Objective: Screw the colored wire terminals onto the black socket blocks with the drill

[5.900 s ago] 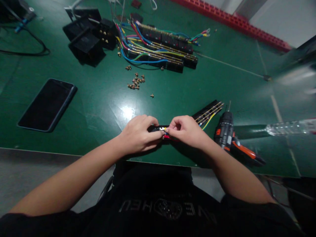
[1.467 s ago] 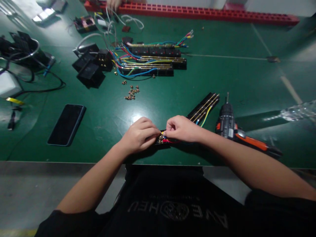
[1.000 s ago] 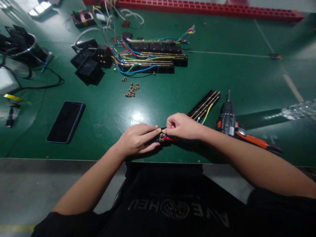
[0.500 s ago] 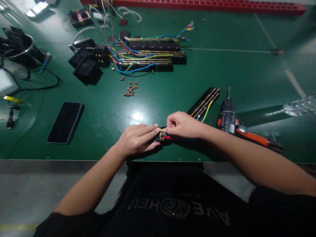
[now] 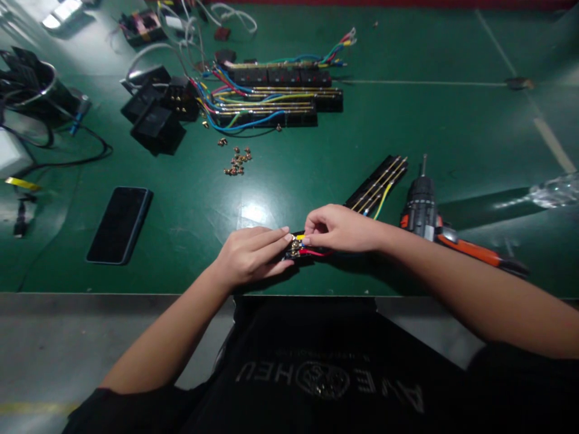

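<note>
My left hand [image 5: 248, 256] is closed around the near end of a black wired strip [image 5: 295, 253], with brass terminals showing past its fingertips. Thumb and index finger of my right hand [image 5: 337, 228] pinch at a wire end over those terminals, beside a yellow sleeve [image 5: 301, 237]; a bit of blue shows at the fingertips. A red wire [image 5: 319, 253] runs from the terminals to the right, under my right hand. Behind that hand lies a black strip with brass bars [image 5: 377, 184] and a yellow-green wire; whether it joins the held piece is hidden.
Right of my hands lies an orange and black power drill [image 5: 423, 208]. Small brass screws [image 5: 237, 161] are scattered mid-table. Wired black strips [image 5: 271, 114] and black boxes [image 5: 158, 123] lie behind them. A phone [image 5: 120, 224] rests at left, a clear bottle [image 5: 554, 191] at far right.
My right fingertips have shifted slightly, and more of the yellow sleeve and red wire shows. My left hand keeps its place. The view has tilted a little.
</note>
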Available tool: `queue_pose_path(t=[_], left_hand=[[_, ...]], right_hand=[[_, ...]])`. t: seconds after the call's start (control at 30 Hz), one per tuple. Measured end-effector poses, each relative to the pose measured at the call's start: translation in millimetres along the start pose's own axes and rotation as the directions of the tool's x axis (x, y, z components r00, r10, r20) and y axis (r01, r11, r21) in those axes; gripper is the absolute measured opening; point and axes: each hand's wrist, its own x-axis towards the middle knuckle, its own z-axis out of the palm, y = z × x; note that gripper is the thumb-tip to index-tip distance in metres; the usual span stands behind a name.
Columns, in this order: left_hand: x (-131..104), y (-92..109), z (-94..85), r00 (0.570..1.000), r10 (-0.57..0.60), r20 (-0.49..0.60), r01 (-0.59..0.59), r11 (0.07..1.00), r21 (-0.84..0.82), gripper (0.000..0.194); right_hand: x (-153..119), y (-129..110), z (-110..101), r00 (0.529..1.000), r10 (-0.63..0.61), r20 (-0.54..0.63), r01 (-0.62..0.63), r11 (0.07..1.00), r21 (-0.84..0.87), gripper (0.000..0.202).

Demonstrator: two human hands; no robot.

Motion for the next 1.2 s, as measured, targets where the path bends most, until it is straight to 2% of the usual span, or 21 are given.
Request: queue_pose_path(t=[0.17, 0.53, 0.63, 0.73, 0.83, 1.03, 1.2], left_hand=[[0, 0, 0.9, 1.0, -0.002, -0.005, 0.002, 1.0, 0.017, 0.045], [-2, 0, 0.9, 1.0, 0.011, -0.004, -0.01, 0.999, 0.05, 0.049], [-1, 0, 0.9, 1.0, 0.014, -0.005, -0.014, 0.999, 0.05, 0.051], [-2, 0, 1.0, 1.0, 0.006, 0.001, -0.006, 0.999, 0.048, 0.052], [-1, 0, 0.7, 1.0, 0.006, 0.001, -0.006, 0.999, 0.048, 0.049], [0, 1, 0.6, 1.0, 0.015, 0.0, -0.015, 0.999, 0.047, 0.05], [0, 1, 2.0, 1.0, 0.019, -0.014, -0.019, 0.999, 0.037, 0.055]], right_hand=[[-3, 1, 3, 0.998, -0.02, -0.066, 0.014, 0.996, -0.092, 0.018], [-4, 5, 4, 0.987, -0.106, -0.124, 0.087, 0.984, -0.155, 0.014], [-2, 3, 2, 0.992, -0.071, -0.104, 0.056, 0.989, -0.134, 0.014], [-1, 2, -1, 0.999, -0.032, -0.034, 0.029, 0.996, -0.085, 0.013], [-1, 2, -3, 0.999, -0.035, -0.009, 0.034, 0.996, -0.077, 0.019], [-2, 2, 5, 0.994, -0.048, -0.096, 0.03, 0.982, -0.187, 0.029], [0, -4, 14, 0.978, 0.057, -0.198, -0.081, 0.99, -0.113, 0.024]])
